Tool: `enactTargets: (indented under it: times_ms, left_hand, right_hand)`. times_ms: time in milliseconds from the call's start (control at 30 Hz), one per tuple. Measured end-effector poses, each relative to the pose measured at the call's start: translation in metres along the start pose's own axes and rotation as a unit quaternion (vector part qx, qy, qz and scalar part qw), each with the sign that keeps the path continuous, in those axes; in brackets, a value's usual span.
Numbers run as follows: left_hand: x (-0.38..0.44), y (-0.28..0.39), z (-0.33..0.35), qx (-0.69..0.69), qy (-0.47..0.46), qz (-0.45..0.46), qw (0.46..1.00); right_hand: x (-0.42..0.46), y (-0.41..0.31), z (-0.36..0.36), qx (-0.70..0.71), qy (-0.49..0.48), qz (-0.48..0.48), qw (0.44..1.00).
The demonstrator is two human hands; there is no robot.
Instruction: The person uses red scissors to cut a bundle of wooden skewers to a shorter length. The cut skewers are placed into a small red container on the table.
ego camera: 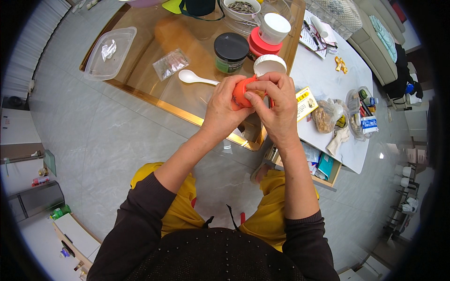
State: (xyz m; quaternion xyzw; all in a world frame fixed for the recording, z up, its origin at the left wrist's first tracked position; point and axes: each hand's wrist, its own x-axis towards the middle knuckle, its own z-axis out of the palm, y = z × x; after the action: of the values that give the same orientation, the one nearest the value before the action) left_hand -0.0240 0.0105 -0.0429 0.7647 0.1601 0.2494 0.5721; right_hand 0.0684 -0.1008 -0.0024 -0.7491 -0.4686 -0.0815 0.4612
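A small orange-red plastic container (240, 94) is held above the near right corner of the glass tabletop. My left hand (225, 105) wraps around its body from the left. The thumb and fingers of my right hand (279, 105) grip it at its open end. Thin tan sticks, possibly toothpicks, show at that end between my fingers; the rest is hidden. Just beyond my hands is a white ribbed screw lid (270, 65). A white plastic spoon (191, 76) lies to the left, its handle end hidden behind my left hand. Farther back stands a black-lidded jar (231, 52).
On the glass table (140, 92) are a clear plastic lid (123, 49), a small clear packet (171, 64), a red-lidded jar (262, 44) topped by a white tub (276, 28), and a bowl of metal pieces (242, 7). A marble-look table (346, 161) adjoins it above an open drawer (318, 163).
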Motion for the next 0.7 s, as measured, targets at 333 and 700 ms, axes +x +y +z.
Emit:
enactTargets:
  times_ms: [333, 700]
  left_hand:
    - [-0.0003, -0.0019, -0.002, -0.013, -0.005, -0.007, 1.0]
    - [0.0001, -0.0044, 0.0003, -0.035, -0.007, -0.012, 0.999]
  right_hand:
    - [0.0025, 0.0019, -0.0084, -0.064, -0.007, -0.012, 0.998]
    - [0.0023, 0.0021, -0.0106, -0.074, -0.016, -0.006, 0.997]
